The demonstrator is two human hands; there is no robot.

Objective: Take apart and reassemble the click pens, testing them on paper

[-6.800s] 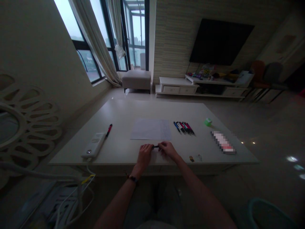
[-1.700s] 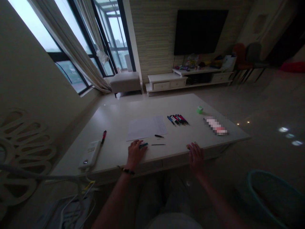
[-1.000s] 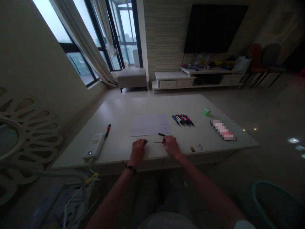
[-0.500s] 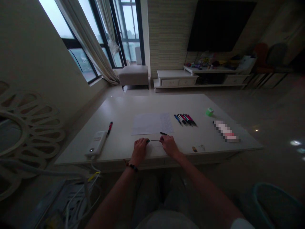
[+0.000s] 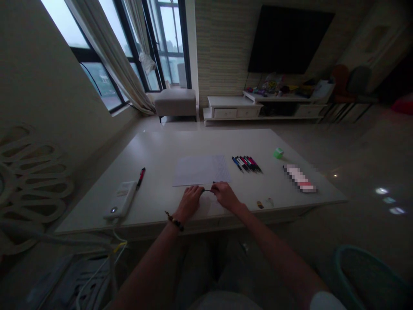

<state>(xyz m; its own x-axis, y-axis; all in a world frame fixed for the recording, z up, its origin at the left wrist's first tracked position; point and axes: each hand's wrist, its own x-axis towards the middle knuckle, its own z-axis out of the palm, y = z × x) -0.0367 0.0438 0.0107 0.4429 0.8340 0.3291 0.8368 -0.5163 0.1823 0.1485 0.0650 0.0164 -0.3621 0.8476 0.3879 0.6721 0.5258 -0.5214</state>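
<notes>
My left hand [image 5: 189, 200] is closed on a small dark pen part [image 5: 203, 190], whose end shows at the fingertips. A thin dark pen refill [image 5: 208, 190] spans the short gap between my hands. Its other end is pinched by my right hand [image 5: 225, 196]. The dark tip of another pen piece [image 5: 214, 182] pokes out above the right fingers; most of it is hidden. Just beyond my hands lies a white sheet of paper [image 5: 193, 169], with faint lines on its right side. A row of several pens [image 5: 247, 164] rests right of the paper.
On the white table [image 5: 155, 150], a white power strip [image 5: 121, 199] and a red-black pen [image 5: 141, 177] lie left. To the right are a green cube [image 5: 278, 153], a blurred-out flat object [image 5: 299, 178] and small brown scraps [image 5: 260, 205]. A teal-rimmed basket [image 5: 338, 267] stands lower right.
My hands have come closer together, and less of the thin refill shows between them. The dark piece above my right fingers is now mostly covered. The whole view has shifted slightly.
</notes>
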